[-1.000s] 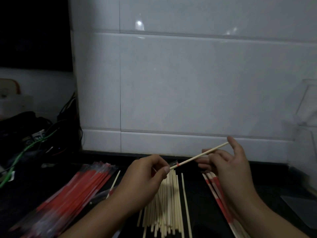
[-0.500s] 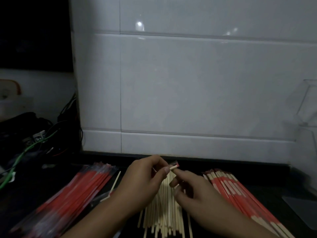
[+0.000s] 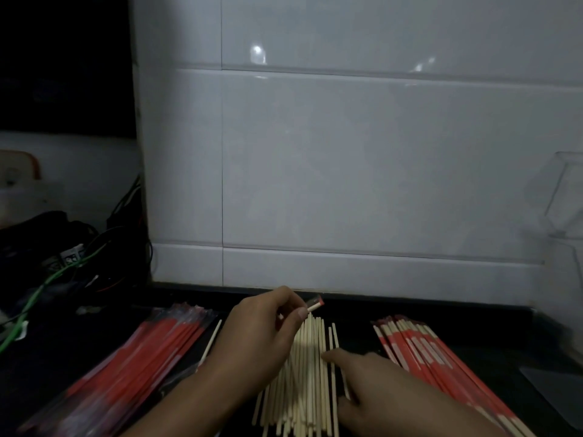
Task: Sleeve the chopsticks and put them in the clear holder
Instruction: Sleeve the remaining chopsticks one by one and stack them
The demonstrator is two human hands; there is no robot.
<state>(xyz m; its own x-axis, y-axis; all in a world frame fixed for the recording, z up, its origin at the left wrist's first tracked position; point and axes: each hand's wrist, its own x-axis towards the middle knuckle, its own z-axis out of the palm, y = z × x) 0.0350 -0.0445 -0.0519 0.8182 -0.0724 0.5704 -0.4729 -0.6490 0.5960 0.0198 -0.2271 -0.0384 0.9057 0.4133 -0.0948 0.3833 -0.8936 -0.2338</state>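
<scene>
While left hand pinches sleeve, prob. plastic, thin wood chopsticks lie loose.

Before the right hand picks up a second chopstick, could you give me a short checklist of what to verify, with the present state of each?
1. Left hand grips the sleeve with one chopstick end showing at its mouth: ok.
2. Right hand rests on the bare chopsticks, fingers flat, gripping none: ok.
3. A single stick is separated for an easy pick: ok, two lie slightly apart at the pile's right edge.
4. Sleeve mouth open enough for a second stick: cannot tell, too small and dim.
5. Clear holder at the right edge is unobstructed: cannot tell, only partly in view.
6. Empty sleeves lie to the left: ok.
</scene>
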